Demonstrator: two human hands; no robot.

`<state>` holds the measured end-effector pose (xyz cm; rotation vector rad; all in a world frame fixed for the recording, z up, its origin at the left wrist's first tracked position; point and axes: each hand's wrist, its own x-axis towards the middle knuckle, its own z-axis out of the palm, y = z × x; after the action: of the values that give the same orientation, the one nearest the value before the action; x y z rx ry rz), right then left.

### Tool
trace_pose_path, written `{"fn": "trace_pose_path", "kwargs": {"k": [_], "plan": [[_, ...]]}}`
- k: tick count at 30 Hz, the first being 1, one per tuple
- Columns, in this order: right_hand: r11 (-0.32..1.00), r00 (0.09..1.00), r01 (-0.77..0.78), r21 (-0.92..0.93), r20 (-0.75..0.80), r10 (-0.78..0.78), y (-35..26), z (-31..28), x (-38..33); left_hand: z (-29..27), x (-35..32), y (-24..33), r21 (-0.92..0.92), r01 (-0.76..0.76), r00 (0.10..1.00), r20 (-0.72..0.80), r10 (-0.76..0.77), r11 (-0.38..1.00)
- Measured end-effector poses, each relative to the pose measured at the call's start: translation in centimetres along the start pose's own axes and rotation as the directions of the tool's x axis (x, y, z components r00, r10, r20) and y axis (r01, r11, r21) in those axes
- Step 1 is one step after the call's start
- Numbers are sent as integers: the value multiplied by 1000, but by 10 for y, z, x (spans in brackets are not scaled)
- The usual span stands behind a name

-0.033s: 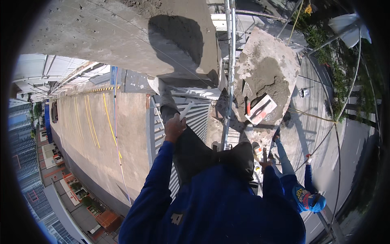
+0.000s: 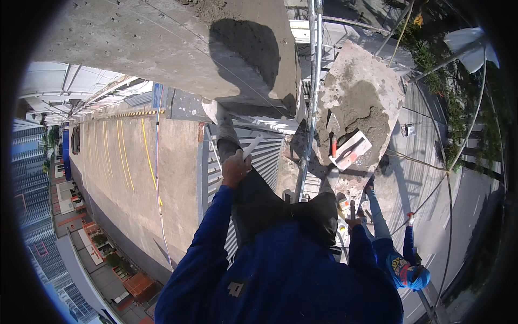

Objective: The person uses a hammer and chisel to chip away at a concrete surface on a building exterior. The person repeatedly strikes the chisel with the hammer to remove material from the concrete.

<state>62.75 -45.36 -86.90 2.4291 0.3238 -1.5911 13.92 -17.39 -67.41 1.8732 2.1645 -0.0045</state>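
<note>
My left hand [image 2: 236, 168] is closed round a short, pale, flat strip [image 2: 252, 146] above my left thigh; I cannot tell its exact kind. Low at my right side, my right hand [image 2: 353, 222] is closed on a narrow dark piece [image 2: 352, 208], too small to name. Ahead and to the right, a board [image 2: 341, 59] bears a heap of wet mortar [image 2: 367, 102]. A pointed trowel [image 2: 333, 141] with a red handle lies on the board, beside a pale rectangular float [image 2: 353, 150]. Neither hand touches these tools.
A rough mortared wall [image 2: 145, 38] stands ahead, crossed by thin strings. Upright scaffold pipes [image 2: 312, 108] separate it from the board. Slatted metal [image 2: 267, 162] lies below me. To the right, a co-worker [image 2: 399, 259] in blue is below, near ropes [image 2: 449, 170]. Far down on the left is pavement [image 2: 178, 178].
The whole view has shifted a little, with the scene sitting slightly lower and farther right. Both hands keep the same hold, and the tools on the board lie as before.
</note>
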Motion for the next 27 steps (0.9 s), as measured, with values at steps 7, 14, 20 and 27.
{"fn": "trace_pose_path", "kwargs": {"k": [7,14,20,27], "plan": [[985,981,174,-2,93,-173,-57,24,92,16,4,-11,-25,-87,996,-28,86,996],[896,833,425,-124,441,-334,-142,11,71,22,-23,-12,-92,-22,1000,0,22,996],[898,899,396,-192,279,-337,-138,18,105,27,-22,-8,-268,22,1000,1,-23,963],[650,838,532,-543,227,-496,-80,20,41,29,-9,-14,-195,-114,974,-217,70,974]]}}
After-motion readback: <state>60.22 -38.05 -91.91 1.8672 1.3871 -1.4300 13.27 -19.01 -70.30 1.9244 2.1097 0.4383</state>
